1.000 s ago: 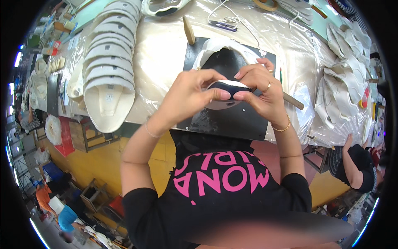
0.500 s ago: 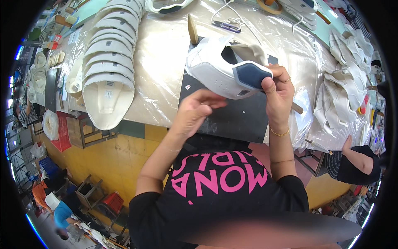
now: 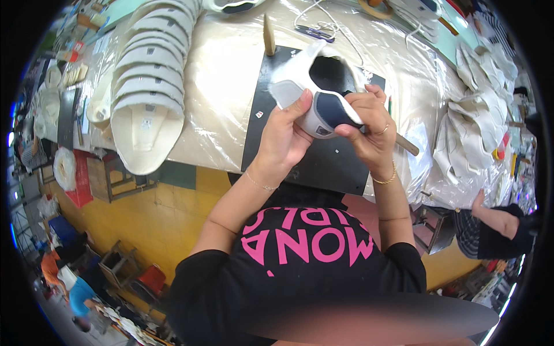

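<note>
A white shoe upper (image 3: 293,70) with a navy heel panel is held up above a black work board (image 3: 283,167). My left hand (image 3: 285,130) grips its side, the thumb pressed on the outside beside the navy panel. My right hand (image 3: 369,124) pinches the collar edge at the panel's other end. The dark opening of the upper faces up and away from me. Behind it, a wooden-handled tool (image 3: 269,36) rests at the board's far left corner. Another wooden handle (image 3: 407,145) sticks out past my right wrist.
A long nested row of white shoe uppers (image 3: 147,124) lies at the left. More white uppers (image 3: 476,124) are heaped at the right. Purple snips (image 3: 314,32) and white cord lie at the back. Plastic sheeting covers the table. Another person's arm (image 3: 497,219) is at the right edge.
My left hand has moved up and right and taken hold of the upper's side. The upper has turned so its heel faces me more, and my right hand has shifted its grip.
</note>
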